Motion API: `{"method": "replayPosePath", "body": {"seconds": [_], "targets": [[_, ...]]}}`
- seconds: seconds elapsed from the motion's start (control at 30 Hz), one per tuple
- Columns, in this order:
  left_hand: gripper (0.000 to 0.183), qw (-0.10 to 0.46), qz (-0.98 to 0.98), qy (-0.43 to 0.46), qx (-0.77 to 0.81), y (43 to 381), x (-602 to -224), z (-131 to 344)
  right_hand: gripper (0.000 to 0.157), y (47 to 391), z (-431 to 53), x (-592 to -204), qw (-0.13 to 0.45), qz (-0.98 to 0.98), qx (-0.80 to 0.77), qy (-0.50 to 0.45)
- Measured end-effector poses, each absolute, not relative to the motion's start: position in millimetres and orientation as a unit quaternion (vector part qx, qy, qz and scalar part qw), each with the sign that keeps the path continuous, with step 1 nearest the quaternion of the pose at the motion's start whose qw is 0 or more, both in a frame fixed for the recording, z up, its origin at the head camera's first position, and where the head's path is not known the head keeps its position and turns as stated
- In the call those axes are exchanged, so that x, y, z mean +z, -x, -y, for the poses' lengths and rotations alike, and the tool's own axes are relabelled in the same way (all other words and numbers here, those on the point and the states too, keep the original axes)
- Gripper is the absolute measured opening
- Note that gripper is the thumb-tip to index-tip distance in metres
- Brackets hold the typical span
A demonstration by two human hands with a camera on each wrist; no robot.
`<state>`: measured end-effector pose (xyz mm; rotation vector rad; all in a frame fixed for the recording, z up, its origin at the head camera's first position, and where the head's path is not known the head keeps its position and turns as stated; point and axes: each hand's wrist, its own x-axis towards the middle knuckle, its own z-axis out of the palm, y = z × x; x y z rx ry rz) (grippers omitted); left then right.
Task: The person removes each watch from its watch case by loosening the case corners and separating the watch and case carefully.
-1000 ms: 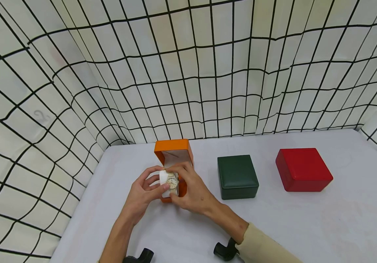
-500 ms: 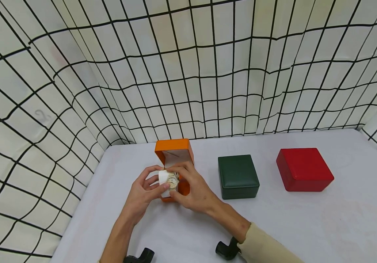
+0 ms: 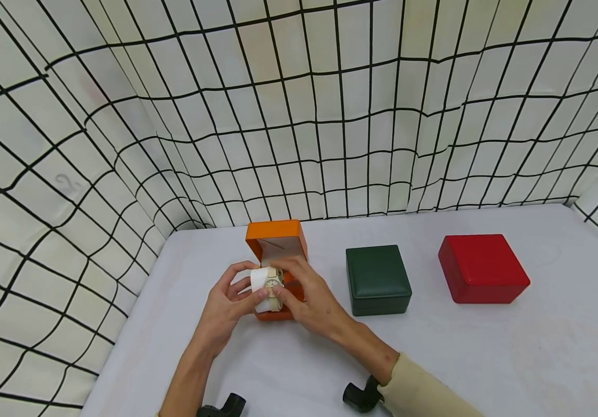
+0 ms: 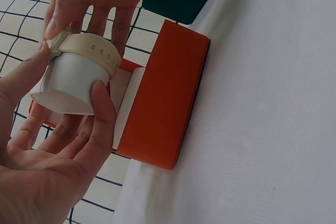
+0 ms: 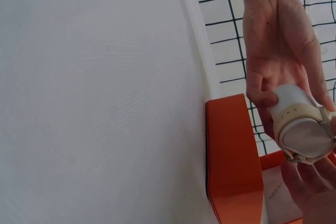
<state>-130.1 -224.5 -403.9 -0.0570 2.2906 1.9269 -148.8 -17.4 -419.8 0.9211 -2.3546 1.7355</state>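
A cream-strapped wristwatch (image 3: 272, 283) is wrapped round a white cushion (image 3: 259, 280), held just above an orange watch box (image 3: 273, 230) whose lid stands raised. My left hand (image 3: 226, 307) grips the cushion's bare end between thumb and fingers, as the left wrist view confirms with the cushion (image 4: 73, 77) in its grasp. On the other side my right hand (image 3: 316, 301) pinches the watch, its thumb over part of the dial and its fingers at the far edge. Strap holes show on the watch (image 4: 92, 47) in the left wrist view. My hands hide part of the box.
To the right of the orange box stand a closed green box (image 3: 378, 272) and, farther right, a closed red box (image 3: 481, 263). All rest on a white-covered table (image 3: 539, 347). Black-lined white walls rise behind and at the left. Black wrist gear (image 3: 361, 397) shows near the front.
My right thumb has moved up from below the watch onto its dial. The watch and cushion have turned slightly in my hands. The boxes have stayed put.
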Motion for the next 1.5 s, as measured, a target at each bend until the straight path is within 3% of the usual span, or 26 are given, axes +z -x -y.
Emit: {"method": "replayPosePath", "body": {"seconds": [0.8, 1.5], "targets": [[0.056, 0.066, -0.767, 0.029, 0.637, 128.4, -401.7, 220.9, 0.045, 146.2, 20.1, -421.3, 0.065, 0.778, 0.562, -0.273], [0.058, 0.054, -0.761, 0.028, 0.646, 129.9, -402.9, 220.2, 0.032, 145.9, 18.3, -420.9, 0.063, 0.780, 0.557, -0.278]]}}
